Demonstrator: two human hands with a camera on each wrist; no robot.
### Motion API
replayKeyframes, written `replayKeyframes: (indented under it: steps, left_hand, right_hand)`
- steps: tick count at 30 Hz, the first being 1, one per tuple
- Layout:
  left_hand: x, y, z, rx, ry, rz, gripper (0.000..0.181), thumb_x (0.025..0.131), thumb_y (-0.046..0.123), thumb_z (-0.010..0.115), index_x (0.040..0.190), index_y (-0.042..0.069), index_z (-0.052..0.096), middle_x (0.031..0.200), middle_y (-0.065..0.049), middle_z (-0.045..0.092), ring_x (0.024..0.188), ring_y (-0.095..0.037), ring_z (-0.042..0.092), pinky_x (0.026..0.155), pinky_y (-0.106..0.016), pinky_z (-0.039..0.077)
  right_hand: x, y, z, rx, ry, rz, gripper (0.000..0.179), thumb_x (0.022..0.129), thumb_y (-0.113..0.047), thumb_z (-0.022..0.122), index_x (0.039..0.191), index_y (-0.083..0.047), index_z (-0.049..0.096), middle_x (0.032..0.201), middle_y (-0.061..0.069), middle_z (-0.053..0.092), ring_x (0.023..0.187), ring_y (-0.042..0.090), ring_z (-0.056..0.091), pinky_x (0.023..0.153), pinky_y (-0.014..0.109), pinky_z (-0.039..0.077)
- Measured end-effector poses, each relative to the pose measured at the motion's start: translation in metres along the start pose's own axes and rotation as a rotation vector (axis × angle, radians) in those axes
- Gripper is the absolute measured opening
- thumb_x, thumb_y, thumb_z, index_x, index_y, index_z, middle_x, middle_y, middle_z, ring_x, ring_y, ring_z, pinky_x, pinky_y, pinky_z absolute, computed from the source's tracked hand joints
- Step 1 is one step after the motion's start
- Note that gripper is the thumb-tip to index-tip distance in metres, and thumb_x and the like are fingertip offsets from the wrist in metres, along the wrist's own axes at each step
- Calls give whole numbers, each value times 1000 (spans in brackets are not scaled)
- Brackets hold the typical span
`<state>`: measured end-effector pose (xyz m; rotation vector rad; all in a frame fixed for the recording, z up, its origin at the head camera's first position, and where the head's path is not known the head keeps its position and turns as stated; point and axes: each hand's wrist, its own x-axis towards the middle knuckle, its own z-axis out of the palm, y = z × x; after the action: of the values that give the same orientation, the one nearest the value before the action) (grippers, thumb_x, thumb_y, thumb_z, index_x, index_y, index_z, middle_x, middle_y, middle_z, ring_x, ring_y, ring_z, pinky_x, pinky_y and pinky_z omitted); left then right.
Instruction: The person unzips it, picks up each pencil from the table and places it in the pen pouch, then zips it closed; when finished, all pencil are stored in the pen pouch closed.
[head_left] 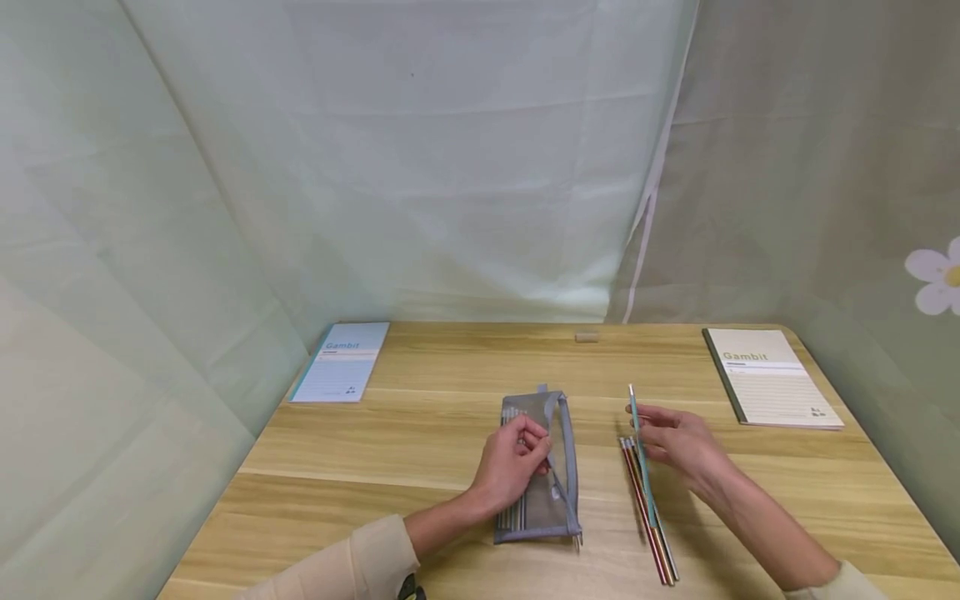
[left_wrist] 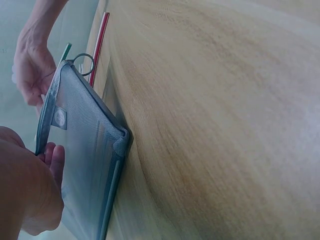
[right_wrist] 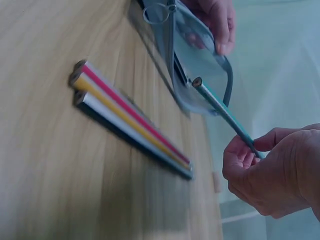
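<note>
My left hand (head_left: 513, 462) pinches the edge of a grey mesh pencil case (head_left: 536, 508), whose zipped mouth gapes toward the right. Through the mesh, pale striped sticks show inside the case. In the right wrist view, my right hand (right_wrist: 275, 167) holds a green pencil (right_wrist: 222, 110) between thumb and fingers, its unsharpened end pointing at the case's mouth. Below that pencil, several more lie side by side on the table: a red pencil (right_wrist: 135, 112), a yellow pencil (right_wrist: 117, 110) and a dark one (right_wrist: 125, 132). A ring hangs from the case's zip (right_wrist: 156, 14).
A blue notebook (head_left: 341, 362) lies at the table's back left, and a white notebook with a dark spine (head_left: 772, 375) at the back right. A small tan block (head_left: 587, 337) sits by the far edge. Cloth curtains (head_left: 450, 167) enclose the wooden table (head_left: 420, 433).
</note>
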<state>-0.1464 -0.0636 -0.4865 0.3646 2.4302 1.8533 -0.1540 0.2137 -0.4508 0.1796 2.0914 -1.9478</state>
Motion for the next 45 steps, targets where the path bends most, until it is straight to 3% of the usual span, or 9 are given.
replayKeyframes:
  steps: [9,21,27,34,45]
  left_hand:
    - [-1,2,0,-7,-1,-2,6,102,5,70,104,1,66,84,-7,71,69,-25,74,68,-42,68]
    - [0,1,0,-1,-1,-2,6,103,4,69,105,0,66,86,-9,72,70,-28,74,68,-44,68]
    - [0,1,0,-11,6,11,5,102,3,69,104,0,66,82,-4,71,69,-32,74,66,-47,68]
    - [1,1,1,-18,6,13,4,101,2,69,102,1,66,84,-9,72,69,-34,74,66,-49,67]
    - [1,2,0,-4,2,7,5,102,4,70,103,1,66,87,-18,73,65,-19,72,66,-48,68]
  right_hand:
    - [9,-8,28,74,37,-31,52,98,8,59,148,17,46,118,13,62,95,12,62,78,24,63]
    - [19,-3,61,181,81,-59,47,98,16,57,143,20,44,111,13,62,90,13,65,77,25,65]
    - [22,1,74,170,105,-86,49,93,17,58,141,19,48,114,19,63,91,17,65,76,26,66]
    - [22,8,88,134,77,-99,48,90,17,59,138,20,53,114,26,62,88,21,68,76,31,67]
    - [22,16,102,68,31,-86,47,88,19,63,135,22,56,106,25,66,79,20,69,67,29,66]
